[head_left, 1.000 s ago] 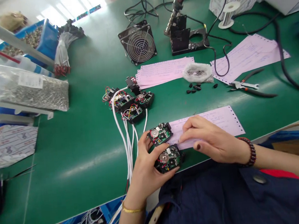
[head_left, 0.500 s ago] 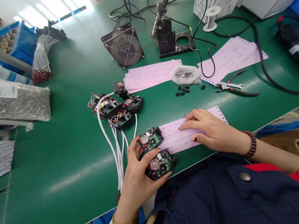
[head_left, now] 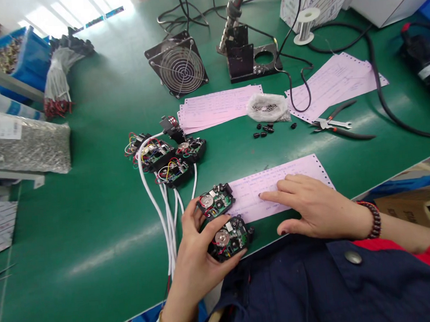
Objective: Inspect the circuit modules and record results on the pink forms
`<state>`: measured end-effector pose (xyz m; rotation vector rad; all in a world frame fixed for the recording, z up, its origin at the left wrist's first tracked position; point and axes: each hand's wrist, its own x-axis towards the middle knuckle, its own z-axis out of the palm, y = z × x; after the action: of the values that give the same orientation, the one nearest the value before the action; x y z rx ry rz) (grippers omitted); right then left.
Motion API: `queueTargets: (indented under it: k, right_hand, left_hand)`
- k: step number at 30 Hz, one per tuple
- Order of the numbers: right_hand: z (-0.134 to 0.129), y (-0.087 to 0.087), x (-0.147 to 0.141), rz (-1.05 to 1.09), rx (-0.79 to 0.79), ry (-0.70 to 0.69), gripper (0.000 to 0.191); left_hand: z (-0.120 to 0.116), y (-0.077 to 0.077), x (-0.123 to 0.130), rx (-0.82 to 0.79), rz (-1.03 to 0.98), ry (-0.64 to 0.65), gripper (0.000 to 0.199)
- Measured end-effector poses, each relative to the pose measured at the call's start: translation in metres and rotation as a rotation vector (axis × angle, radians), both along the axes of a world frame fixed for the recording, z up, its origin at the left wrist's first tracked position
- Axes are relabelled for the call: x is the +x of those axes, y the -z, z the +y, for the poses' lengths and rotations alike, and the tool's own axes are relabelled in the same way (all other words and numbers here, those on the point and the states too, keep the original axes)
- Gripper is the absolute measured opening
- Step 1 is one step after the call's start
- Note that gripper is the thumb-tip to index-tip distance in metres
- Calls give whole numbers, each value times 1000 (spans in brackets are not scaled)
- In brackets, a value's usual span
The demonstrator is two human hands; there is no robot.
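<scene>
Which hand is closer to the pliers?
Right. The right hand rests on the pink form, below the pliers; the left hand is farther away, on a circuit board.

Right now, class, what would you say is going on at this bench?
A person is working at a green workbench. Their left hand holds two black circuit units, one above the other. Their right hand rests its fingers on a pink printed sheet. Nearby lie more wired units with white cables, and further off a soldering iron in its stand, a small fan and pliers.
</scene>
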<state>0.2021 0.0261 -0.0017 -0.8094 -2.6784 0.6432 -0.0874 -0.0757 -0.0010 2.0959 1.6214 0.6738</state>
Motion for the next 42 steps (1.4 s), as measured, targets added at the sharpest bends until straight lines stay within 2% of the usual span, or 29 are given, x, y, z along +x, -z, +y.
queueTargets:
  k: [12,26,32,42]
  right_hand:
    - [1,-1,-1,-48,16,7,71]
    - [10,-9,-16,-24,67,35,60]
    - [11,-15,-28,177,-56,-104,60]
    - [9,-10,-48,162,-137,-188,65]
  left_hand:
    - [0,-1,1,-6,2,-5,47]
    - [-1,-6,7,-55,-31,-23,58]
    - [-1,-6,8,-61,-48,-18,58]
    - [-1,-8,9,-52,-36,-3,62]
